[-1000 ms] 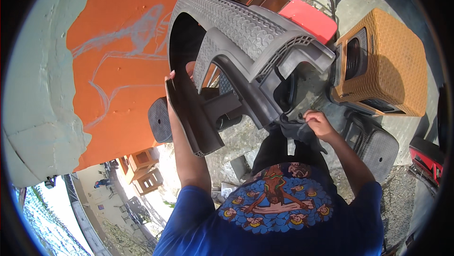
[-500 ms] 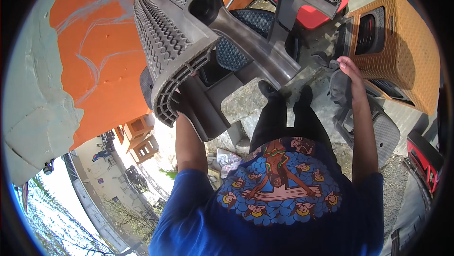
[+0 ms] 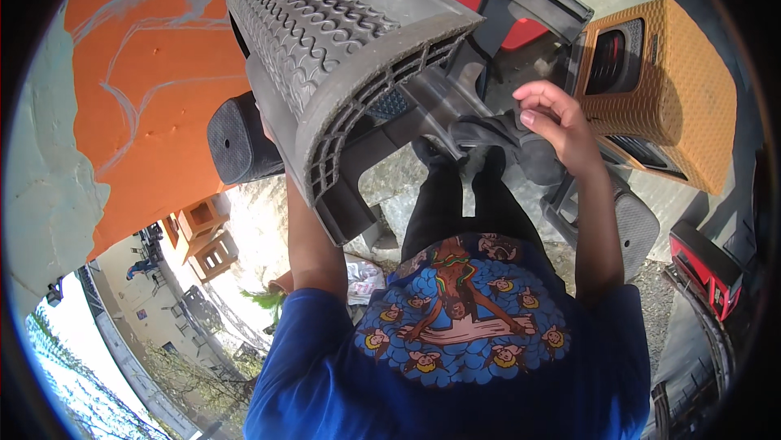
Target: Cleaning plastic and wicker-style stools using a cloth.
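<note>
A grey plastic chair (image 3: 297,50) with a woven-look pattern is held up and tilted in front of me, its ribbed underside edge facing me. My left hand (image 3: 267,127) supports it from the left; the chair hides most of its fingers. On the right, my right hand (image 3: 557,119) grips a dark grey cloth (image 3: 538,155), thumb and fingers bent over it. The cloth's loose end reaches left, close to the chair's lower parts.
An orange wall (image 3: 171,106) rises at the left. Brown woven-look plastic furniture (image 3: 700,90) stands at the right, above a grey chair (image 3: 634,224). A red seat (image 3: 521,33) lies behind the held chair. A red-and-black object (image 3: 706,269) sits far right.
The held chair has tilted and come closer, showing more of its patterned side. My right hand has moved left with the cloth, toward the chair.
</note>
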The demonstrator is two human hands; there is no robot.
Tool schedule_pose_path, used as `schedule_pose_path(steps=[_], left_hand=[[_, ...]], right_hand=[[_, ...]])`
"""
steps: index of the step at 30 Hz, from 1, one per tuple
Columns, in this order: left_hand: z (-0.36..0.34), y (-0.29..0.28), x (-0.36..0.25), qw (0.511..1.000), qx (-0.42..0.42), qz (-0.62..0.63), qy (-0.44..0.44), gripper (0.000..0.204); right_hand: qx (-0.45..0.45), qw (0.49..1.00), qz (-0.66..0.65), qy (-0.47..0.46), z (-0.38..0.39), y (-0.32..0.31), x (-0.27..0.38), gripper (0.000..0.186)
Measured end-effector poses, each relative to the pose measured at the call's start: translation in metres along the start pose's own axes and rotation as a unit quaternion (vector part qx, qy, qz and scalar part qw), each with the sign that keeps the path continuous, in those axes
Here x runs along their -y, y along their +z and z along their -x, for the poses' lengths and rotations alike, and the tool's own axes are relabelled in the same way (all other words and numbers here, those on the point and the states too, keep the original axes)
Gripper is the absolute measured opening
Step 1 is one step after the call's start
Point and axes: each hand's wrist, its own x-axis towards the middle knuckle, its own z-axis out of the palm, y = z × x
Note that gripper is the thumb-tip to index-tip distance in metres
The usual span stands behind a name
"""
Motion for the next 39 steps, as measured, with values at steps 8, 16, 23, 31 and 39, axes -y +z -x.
schedule_pose_path(steps=[8, 16, 23, 31, 39], left_hand=[[-0.030, 0.143, 0.079, 0.961, -0.183, -0.199, 0.062, 0.055], [-0.042, 0.195, 0.113, 0.981, -0.077, -0.164, 0.067, 0.045], [-0.038, 0.238, 0.113, 0.980, 0.092, -0.143, 0.103, 0.028], [-0.010, 0.270, 0.051, 0.971, 0.102, -0.126, 0.176, 0.118], [0.002, 0.208, 0.009, 0.937, 0.048, -0.100, 0.330, 0.092]], right_hand=[[-0.144, 0.988, 0.045, -0.035, 0.018, -0.033, 0.001, 0.032], [-0.172, 0.964, -0.136, -0.150, 0.002, -0.064, 0.082, 0.068], [-0.138, 0.945, -0.212, -0.208, 0.032, -0.085, 0.097, 0.069], [-0.031, 0.961, -0.111, -0.253, 0.043, -0.089, 0.114, 0.094], [0.077, 0.984, 0.115, -0.114, -0.011, -0.110, 0.094, 0.073]])
